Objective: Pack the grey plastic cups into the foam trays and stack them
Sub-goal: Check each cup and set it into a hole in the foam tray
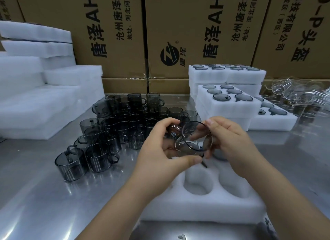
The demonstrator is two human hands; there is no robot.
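In the head view, you are holding one grey cup (194,138) in the air with both hands, just above the far end of the near foam tray (196,205). The cup is tilting so that its open mouth is facing you. Your left hand (160,147) is curling round the cup's left side, thumb underneath and fingers over the top, so that grip is closing on the cup. Your right hand (230,143) is pinching the rim on the right side, its grip also on the cup.

The tray is lying flat on the steel table (44,195), and two of its round pockets (199,184) nearest you are showing white and unfilled.

To the left, the loose cups (116,129) are standing crowded together on the table. On the right, filled trays (228,104) are sitting in stacks. A pile of bare foam (35,96) is rising at far left, and cardboard boxes (116,34) are standing behind everything.
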